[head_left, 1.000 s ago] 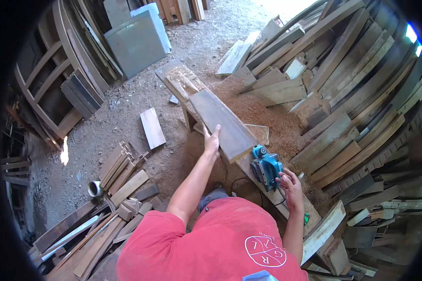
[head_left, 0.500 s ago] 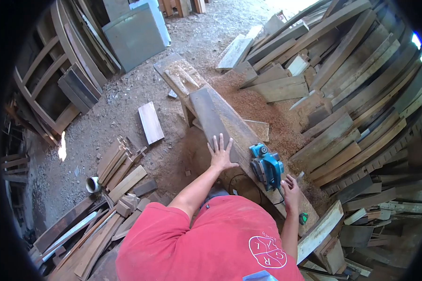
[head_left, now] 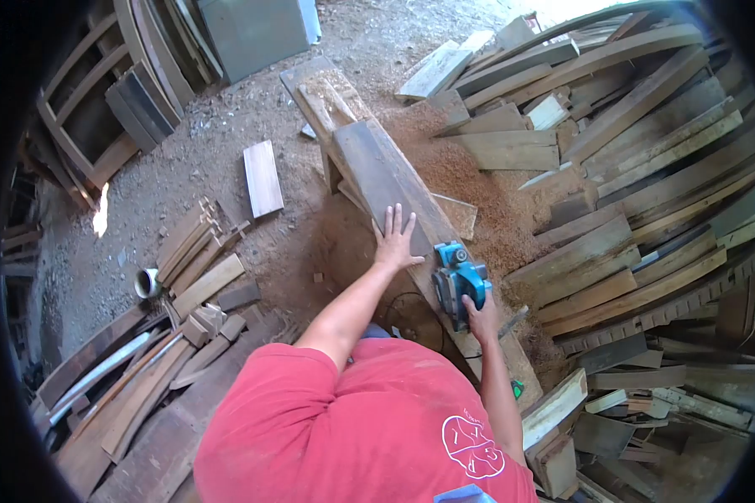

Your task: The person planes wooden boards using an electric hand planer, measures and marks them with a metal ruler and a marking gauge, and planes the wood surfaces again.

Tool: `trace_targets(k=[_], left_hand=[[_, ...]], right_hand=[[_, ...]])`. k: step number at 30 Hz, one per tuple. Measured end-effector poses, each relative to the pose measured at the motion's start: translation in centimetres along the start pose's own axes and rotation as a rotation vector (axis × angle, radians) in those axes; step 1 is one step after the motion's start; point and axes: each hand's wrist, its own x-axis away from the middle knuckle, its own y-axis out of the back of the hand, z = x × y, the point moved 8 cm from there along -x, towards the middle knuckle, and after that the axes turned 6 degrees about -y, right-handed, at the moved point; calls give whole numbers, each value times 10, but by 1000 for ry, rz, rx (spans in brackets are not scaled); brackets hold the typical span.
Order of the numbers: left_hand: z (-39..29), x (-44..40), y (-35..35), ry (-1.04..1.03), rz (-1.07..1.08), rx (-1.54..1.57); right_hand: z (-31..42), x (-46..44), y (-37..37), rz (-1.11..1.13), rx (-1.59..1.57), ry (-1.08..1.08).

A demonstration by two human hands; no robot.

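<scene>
The right hand (head_left: 484, 319) seemingly grips a teal planer (head_left: 461, 282), left hand (head_left: 397, 242) spread on dark oblong board (head_left: 367, 159).

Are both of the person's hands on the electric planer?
No, the left hand lies spread on the dark board, and only the right hand is on the electric planer.

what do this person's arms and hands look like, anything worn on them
Both the left hand and right hand are bare, with no gloves visible. The forearms are uncovered too, and no watch or bracelet shows. A short red sleeve covers the upper left arm, part of a red shirt with a round white printed mark.
</scene>
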Motion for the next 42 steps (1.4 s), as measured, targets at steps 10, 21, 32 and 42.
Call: trace_targets(k=[10,21,32,42], left_hand=[[10,28,7,162,-131,51],[64,42,1,254,-481,564],[70,44,-11,268,-327,648],[66,48,3,225,-207,728]], right_hand=[[-25,-38,-17,165,-277,-53],[72,-32,2,149,-27,248],[108,-63,-29,199,-26,202],[204,-126,-74,187,-24,197]])
